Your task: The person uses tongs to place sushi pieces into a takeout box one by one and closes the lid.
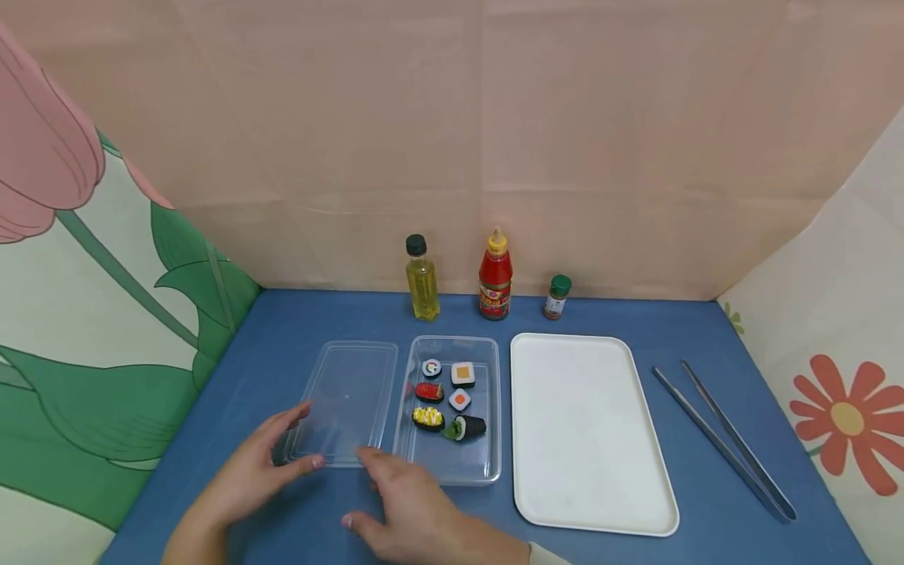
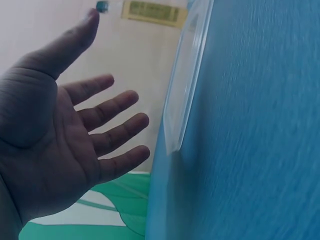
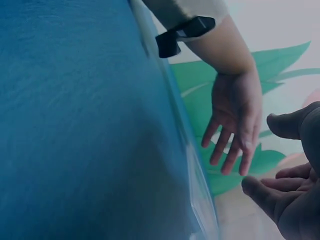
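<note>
A clear plastic lid (image 1: 353,392) lies flat on the blue table, left of a clear plastic box (image 1: 492,463). Inside the box sit several sushi pieces, among them a red one (image 1: 429,391), a yellow-topped one (image 1: 428,417) and a dark roll (image 1: 466,428). My left hand (image 1: 257,467) hovers by the lid's near left corner, fingers spread and nothing held; in the left wrist view the palm stands apart from the lid (image 2: 185,80). My right hand (image 1: 417,506) is over the near edge, between lid and box, its fingers extended and holding nothing. Whether its fingertips touch the lid is unclear.
A white tray (image 1: 593,431) lies right of the box, with metal tongs (image 1: 734,447) farther right. Along the back stand an oil bottle (image 1: 423,282), a red sauce bottle (image 1: 496,278) and a small green-capped jar (image 1: 556,297). Printed cloth walls enclose the table.
</note>
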{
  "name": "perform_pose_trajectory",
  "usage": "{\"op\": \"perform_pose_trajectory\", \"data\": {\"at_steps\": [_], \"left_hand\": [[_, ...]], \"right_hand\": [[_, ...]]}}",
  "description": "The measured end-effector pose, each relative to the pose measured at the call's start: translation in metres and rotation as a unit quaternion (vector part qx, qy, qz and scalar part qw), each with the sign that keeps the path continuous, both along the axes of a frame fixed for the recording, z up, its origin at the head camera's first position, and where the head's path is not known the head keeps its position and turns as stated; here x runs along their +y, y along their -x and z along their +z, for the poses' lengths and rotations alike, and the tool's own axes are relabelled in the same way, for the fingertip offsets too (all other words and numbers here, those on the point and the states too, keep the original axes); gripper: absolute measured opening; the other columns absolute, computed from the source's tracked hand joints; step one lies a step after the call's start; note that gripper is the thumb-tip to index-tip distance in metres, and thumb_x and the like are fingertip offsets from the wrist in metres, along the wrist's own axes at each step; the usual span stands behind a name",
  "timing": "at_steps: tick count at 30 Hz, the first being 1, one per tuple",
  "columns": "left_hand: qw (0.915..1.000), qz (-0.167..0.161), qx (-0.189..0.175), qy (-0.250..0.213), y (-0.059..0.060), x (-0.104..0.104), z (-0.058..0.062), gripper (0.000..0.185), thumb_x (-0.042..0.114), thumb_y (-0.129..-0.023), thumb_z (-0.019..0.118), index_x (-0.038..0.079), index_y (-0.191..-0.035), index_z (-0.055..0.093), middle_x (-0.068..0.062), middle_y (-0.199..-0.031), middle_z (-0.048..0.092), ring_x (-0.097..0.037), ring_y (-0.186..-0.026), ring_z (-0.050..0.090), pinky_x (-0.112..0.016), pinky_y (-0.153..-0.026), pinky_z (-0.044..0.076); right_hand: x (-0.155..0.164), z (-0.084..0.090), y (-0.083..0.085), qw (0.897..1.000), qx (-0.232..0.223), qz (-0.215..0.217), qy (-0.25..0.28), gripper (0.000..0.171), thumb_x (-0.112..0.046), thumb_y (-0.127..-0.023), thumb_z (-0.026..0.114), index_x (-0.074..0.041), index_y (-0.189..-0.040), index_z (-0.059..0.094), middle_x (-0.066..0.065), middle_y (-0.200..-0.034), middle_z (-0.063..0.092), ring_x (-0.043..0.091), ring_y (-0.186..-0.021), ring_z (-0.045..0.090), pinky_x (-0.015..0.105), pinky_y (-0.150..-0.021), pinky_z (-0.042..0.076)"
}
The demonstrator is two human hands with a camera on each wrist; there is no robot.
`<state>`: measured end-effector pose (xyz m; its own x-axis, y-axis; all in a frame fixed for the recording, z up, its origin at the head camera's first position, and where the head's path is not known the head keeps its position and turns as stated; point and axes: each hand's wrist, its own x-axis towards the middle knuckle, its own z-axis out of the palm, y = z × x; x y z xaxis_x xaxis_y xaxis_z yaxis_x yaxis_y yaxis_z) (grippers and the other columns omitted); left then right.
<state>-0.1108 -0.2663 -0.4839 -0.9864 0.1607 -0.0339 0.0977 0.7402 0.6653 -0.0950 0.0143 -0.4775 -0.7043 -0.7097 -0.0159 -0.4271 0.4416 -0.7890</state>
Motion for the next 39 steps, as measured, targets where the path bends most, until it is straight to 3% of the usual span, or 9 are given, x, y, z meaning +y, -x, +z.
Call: {"op": "perform_pose_trajectory", "data": {"at_steps": [4,12,20,25,34,39], "left_hand": [[0.9999,0.011,-0.005,0.009,-0.002,-0.007,-0.002,0.087,0.04,-0.087,0.085,0.003,-0.155,0.045,-0.027,-0.148,0.052,-0.052,-0.136,0.045,-0.071,-0.101,0.04],[0.9982,0.022,-0.047,0.029,-0.003,-0.018,-0.01,0.095,0.046,-0.088,0.083,-0.001,-0.157,0.039,-0.034,-0.152,0.043,-0.057,-0.139,0.038,-0.074,-0.103,0.036],[0.996,0.023,-0.074,0.044,-0.004,-0.018,-0.013,0.097,0.047,-0.089,0.081,-0.003,-0.158,0.036,-0.038,-0.152,0.04,-0.06,-0.138,0.038,-0.074,-0.103,0.038],[0.9933,0.025,-0.101,0.048,-0.002,-0.017,-0.01,0.1,0.05,-0.09,0.079,-0.004,-0.16,0.032,-0.037,-0.154,0.039,-0.059,-0.14,0.037,-0.073,-0.104,0.037],[0.9888,0.023,-0.133,0.064,0.001,-0.015,-0.008,0.104,0.054,-0.092,0.075,-0.01,-0.158,0.029,-0.037,-0.157,0.034,-0.058,-0.142,0.034,-0.071,-0.107,0.036],[0.9895,0.026,-0.123,0.071,-0.001,-0.017,-0.01,0.105,0.055,-0.091,0.075,-0.013,-0.157,0.028,-0.039,-0.156,0.033,-0.059,-0.142,0.033,-0.072,-0.108,0.035]], "right_hand": [[-0.014,-0.007,-0.001,0.999,0.017,0.008,-0.034,0.082,-0.052,-0.103,0.059,-0.009,-0.164,0.027,0.003,-0.166,0.035,0.017,-0.148,0.04,0.037,-0.113,0.044],[-0.04,-0.023,0.0,0.995,0.065,-0.013,-0.071,0.094,-0.056,-0.103,0.057,-0.004,-0.166,0.012,0.014,-0.171,0.019,0.024,-0.156,0.02,0.038,-0.119,0.035],[-0.054,-0.034,0.004,0.996,0.011,-0.053,-0.07,0.099,-0.057,-0.101,0.059,-0.007,-0.167,0.005,0.02,-0.172,-0.001,0.036,-0.158,0.0,0.048,-0.12,0.033],[-0.059,-0.043,0.006,0.994,-0.019,-0.095,-0.049,0.101,-0.052,-0.101,0.063,-0.005,-0.167,0.004,0.024,-0.171,-0.01,0.042,-0.157,-0.009,0.046,-0.119,0.035],[-0.063,-0.052,0.006,0.988,-0.073,-0.133,-0.015,0.103,-0.048,-0.099,0.067,-0.005,-0.167,0.003,0.024,-0.17,-0.016,0.04,-0.156,-0.01,0.044,-0.12,0.033],[-0.065,-0.054,0.007,0.987,-0.083,-0.134,0.009,0.101,-0.047,-0.1,0.067,-0.005,-0.167,0.003,0.022,-0.171,-0.012,0.036,-0.158,-0.004,0.045,-0.121,0.031]]}}
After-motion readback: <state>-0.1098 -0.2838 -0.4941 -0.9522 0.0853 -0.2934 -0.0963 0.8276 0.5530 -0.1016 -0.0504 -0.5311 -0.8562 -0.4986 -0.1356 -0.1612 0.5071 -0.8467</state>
